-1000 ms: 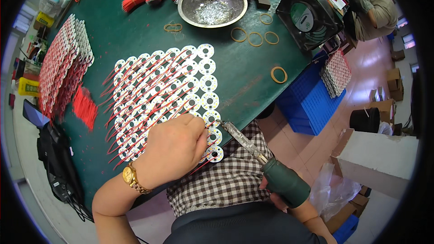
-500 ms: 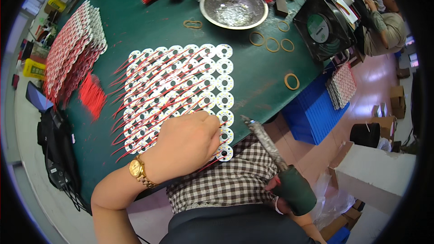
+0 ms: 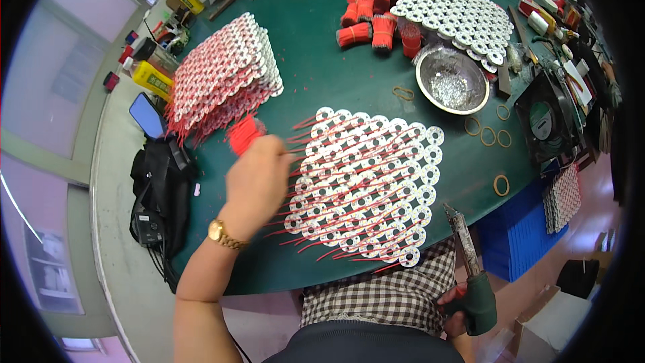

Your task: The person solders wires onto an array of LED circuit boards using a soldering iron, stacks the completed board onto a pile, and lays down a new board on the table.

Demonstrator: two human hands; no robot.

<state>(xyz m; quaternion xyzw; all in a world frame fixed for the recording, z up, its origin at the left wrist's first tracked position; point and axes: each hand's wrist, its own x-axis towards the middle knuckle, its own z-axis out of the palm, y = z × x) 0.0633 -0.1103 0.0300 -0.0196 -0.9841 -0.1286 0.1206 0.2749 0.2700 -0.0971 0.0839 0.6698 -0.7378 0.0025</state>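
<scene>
My left hand [image 3: 259,178], wearing a gold watch [image 3: 225,235], reaches to the edge of a bundle of loose red wires [image 3: 245,133]. Its fingers are curled, and their tips are mostly hidden behind the hand. Just right of it lies a panel of round white circuit boards [image 3: 369,181], with red wires slanting across the rows and sticking out past the left edge. At the lower right my right hand [image 3: 455,309] grips a soldering iron [image 3: 480,306] by its dark green handle. The iron's metal tip points up, beside the panel's right side.
Stacked panels with red wires [image 3: 225,74] stand at the left. Behind are tied red wire bundles [image 3: 363,17], bare white panels [image 3: 460,17] and a metal bowl [image 3: 451,81]. Rubber bands [image 3: 502,185], a black fan [image 3: 547,117] and a blue crate [image 3: 514,235] are rightward.
My left hand has moved from the panel's lower right part to the red wire bundle on the left. The view has swung left. The soldering iron stays in my right hand.
</scene>
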